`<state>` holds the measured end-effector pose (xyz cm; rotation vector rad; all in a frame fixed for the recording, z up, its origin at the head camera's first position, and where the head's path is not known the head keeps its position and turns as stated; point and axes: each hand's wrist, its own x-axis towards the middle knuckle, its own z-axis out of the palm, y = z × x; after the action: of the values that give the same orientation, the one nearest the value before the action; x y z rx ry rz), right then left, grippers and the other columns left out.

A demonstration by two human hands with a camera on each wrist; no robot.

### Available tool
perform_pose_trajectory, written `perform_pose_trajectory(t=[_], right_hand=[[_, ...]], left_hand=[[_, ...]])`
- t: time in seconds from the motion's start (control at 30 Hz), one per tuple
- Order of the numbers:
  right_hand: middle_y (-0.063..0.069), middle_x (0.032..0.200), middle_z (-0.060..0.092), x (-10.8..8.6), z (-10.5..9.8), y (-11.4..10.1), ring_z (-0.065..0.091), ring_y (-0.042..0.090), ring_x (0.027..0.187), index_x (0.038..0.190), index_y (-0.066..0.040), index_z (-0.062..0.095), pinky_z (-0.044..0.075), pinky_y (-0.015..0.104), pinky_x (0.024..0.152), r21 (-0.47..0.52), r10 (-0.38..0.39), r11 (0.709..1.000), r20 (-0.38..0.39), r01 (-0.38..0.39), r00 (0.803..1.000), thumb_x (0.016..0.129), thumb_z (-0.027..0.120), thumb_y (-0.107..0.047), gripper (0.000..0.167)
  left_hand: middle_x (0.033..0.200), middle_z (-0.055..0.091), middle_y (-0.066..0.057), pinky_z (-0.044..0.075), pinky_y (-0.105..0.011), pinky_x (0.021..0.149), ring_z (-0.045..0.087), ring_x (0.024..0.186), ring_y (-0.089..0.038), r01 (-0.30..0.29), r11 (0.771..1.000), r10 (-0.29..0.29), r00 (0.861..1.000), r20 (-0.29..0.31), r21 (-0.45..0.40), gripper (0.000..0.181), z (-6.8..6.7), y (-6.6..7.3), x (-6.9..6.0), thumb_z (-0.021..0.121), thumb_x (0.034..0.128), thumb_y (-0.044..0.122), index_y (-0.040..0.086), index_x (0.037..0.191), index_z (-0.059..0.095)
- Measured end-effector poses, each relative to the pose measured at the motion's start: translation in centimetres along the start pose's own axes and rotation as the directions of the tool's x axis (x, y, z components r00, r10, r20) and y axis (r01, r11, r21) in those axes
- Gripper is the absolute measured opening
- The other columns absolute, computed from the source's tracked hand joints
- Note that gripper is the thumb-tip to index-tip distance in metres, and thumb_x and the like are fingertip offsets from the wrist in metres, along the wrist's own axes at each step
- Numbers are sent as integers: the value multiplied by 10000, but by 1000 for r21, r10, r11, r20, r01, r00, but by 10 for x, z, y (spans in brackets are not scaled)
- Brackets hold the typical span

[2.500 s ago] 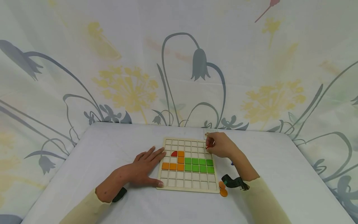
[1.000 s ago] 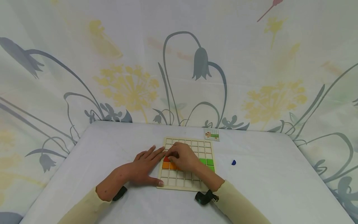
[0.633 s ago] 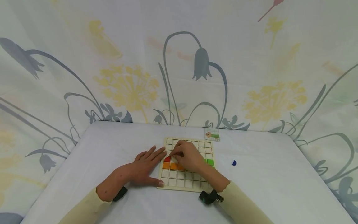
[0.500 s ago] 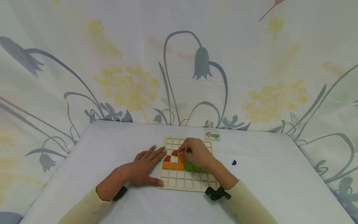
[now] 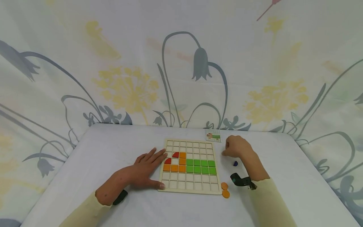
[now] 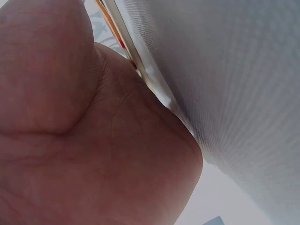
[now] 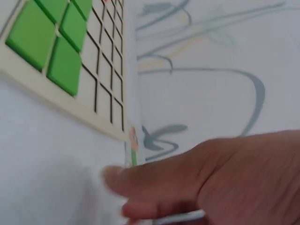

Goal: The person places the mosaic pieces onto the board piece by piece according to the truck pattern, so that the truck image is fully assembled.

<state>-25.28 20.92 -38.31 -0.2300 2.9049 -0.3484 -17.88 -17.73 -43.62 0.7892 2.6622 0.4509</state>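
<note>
A square wooden grid board lies on the table. Green square tiles, orange square tiles and two red quarter-round pieces sit in its cells. My left hand lies flat with spread fingers, touching the board's left edge; the left wrist view shows mainly its palm. To the right of the board, my right hand hovers over the table with loosely bent fingers, and I see nothing held. Just below it is a small dark blue piece. The right wrist view shows the thumb apart from the fingers.
A small picture card lies behind the board's far right corner. Two orange discs rest by its near right corner. A patterned cloth wall rises behind the white table.
My right hand carries a red quarter-round piece onto the board's left side, leaves it there, then moves right, off the board, to near the blue piece. My left hand stays put.
</note>
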Motion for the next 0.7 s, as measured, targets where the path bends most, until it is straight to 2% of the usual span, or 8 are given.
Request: perform_pose_trajectory(t=[0.07, 0.13, 0.23, 0.3, 0.4, 0.5, 0.7], right_hand=[[66, 744, 634, -2, -4, 6, 587, 226, 673, 877, -28, 665, 482, 358, 612, -33, 120, 993, 79, -117, 990, 872, 825, -255, 277], [64, 727, 641, -5, -7, 11, 599, 210, 646, 1004, 16, 663, 473, 331, 602, -54, 205, 979, 157, -199, 966, 878, 831, -289, 371], [75, 722, 662, -5, -7, 16, 613, 200, 628, 1187, 69, 623, 468, 309, 612, -46, 270, 963, 236, -266, 934, 883, 853, -274, 512], [104, 775, 673, -4, -6, 17, 632, 210, 654, 1309, 105, 570, 492, 306, 631, -24, 288, 956, 264, -292, 921, 883, 864, -220, 611], [159, 915, 666, 0, -3, 16, 647, 221, 692, 1388, 136, 518, 535, 291, 635, -1, 296, 952, 279, -308, 914, 876, 863, -114, 667], [201, 1032, 633, 1, -2, 12, 651, 228, 713, 1416, 158, 498, 552, 275, 617, 0, 281, 956, 275, -292, 920, 872, 848, -47, 679], [198, 1044, 622, -1, -3, 7, 625, 229, 709, 1382, 153, 534, 515, 263, 577, -38, 255, 966, 262, -254, 931, 867, 805, -18, 606]], left_hand=[[1799, 47, 10, 102, -624, 1270, -43, 1649, -345, 0, 1000, 0, 1000, -2, 1, 1142, 0, 0, 0, 720, 883, 726, 204, 1725, 151], [1799, 54, 6, 104, -623, 1270, -39, 1649, -347, -1, 1000, 1, 1000, -4, -1, 1140, 0, 0, -1, 724, 884, 722, 203, 1725, 156], [1798, 60, 0, 107, -625, 1269, -33, 1649, -352, -3, 1000, 3, 1000, -5, -5, 1139, -1, 0, -1, 727, 883, 719, 199, 1724, 162], [1798, 64, -1, 110, -626, 1268, -30, 1649, -354, -5, 1000, 5, 1000, -6, -5, 1139, -1, 1, -1, 726, 882, 719, 196, 1723, 165], [1798, 64, 0, 111, -626, 1268, -30, 1649, -353, -8, 1000, 8, 1000, -7, -6, 1140, -1, 0, -1, 723, 881, 724, 195, 1723, 167], [1799, 58, 7, 111, -623, 1269, -34, 1649, -347, -6, 1000, 6, 1000, -5, -3, 1141, 0, 0, -1, 716, 880, 734, 201, 1724, 163], [1798, 56, 9, 113, -622, 1269, -35, 1650, -345, -8, 1000, 8, 1000, -5, -4, 1142, -1, 0, -1, 716, 882, 732, 197, 1724, 161]])
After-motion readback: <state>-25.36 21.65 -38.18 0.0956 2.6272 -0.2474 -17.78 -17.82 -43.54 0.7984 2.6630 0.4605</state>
